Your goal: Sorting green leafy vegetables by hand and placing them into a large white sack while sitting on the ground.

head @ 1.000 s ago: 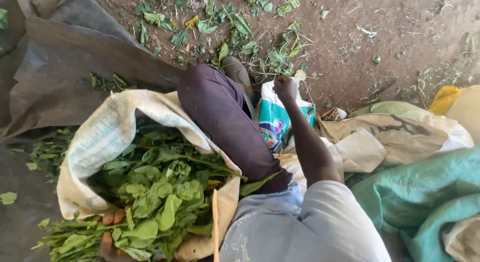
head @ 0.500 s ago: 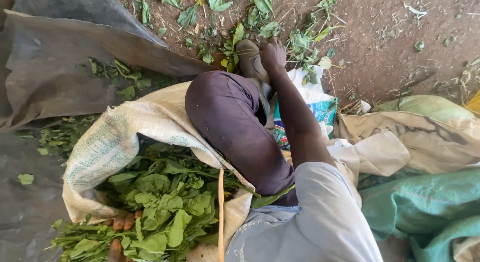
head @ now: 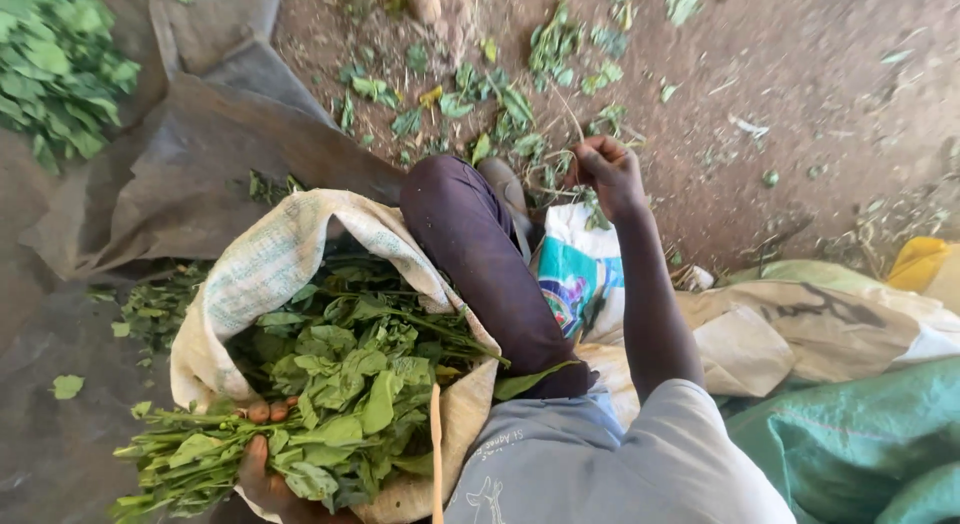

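Your left hand (head: pixel 265 474), at the lower left, wraps a soft, light bundle of leafy stems (head: pixel 240 454), best gripped at the stalks, while your right hand (head: pixel 610 174), upper centre, pinches a thin dry strand (head: pixel 572 119).

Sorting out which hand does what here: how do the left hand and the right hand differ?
The left hand is close to the body, wrapped around a thick bundle of leafy green stems; the right hand is stretched out over the dirt ground. The left hand's grip is full and half hidden by leaves; the right hand pinches only a thin stalk. Both are closed around plant material.
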